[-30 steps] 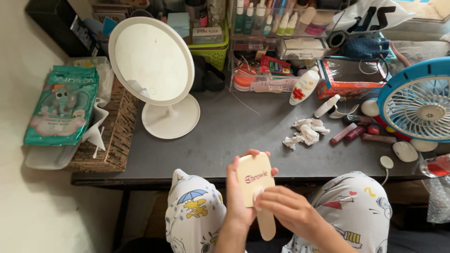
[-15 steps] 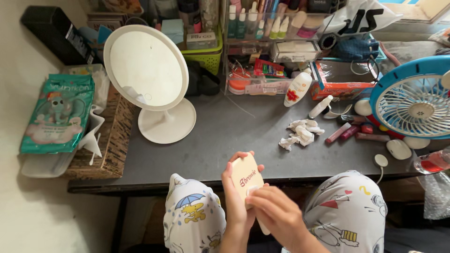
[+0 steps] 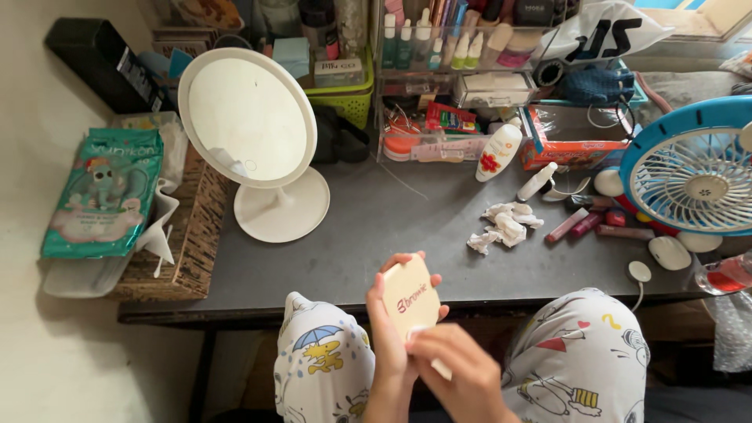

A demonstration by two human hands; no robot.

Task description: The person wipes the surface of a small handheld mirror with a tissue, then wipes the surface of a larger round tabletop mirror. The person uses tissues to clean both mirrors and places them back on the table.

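Note:
My left hand (image 3: pixel 387 337) grips a cream paddle-shaped hairbrush (image 3: pixel 410 297) by its back, held upright over my lap in front of the dark table (image 3: pixel 368 235). My right hand (image 3: pixel 454 368) presses a small white wad against the lower part of the brush back, with its fingers covering the handle. My knees in patterned white trousers (image 3: pixel 321 360) sit on either side of the hands.
A round white mirror on a stand (image 3: pixel 249 117) rises at the table's left. Crumpled white tissues (image 3: pixel 504 223) lie in the middle. A blue fan (image 3: pixel 693 168) stands right, with lip products (image 3: pixel 583 223) beside it. Clear organisers with bottles (image 3: pixel 454 70) line the back. A green wipes pack (image 3: pixel 102 192) lies left.
The brush and both hands have drifted slightly left and lower in view. My right hand has slid down the brush back and the brush has tilted a little more.

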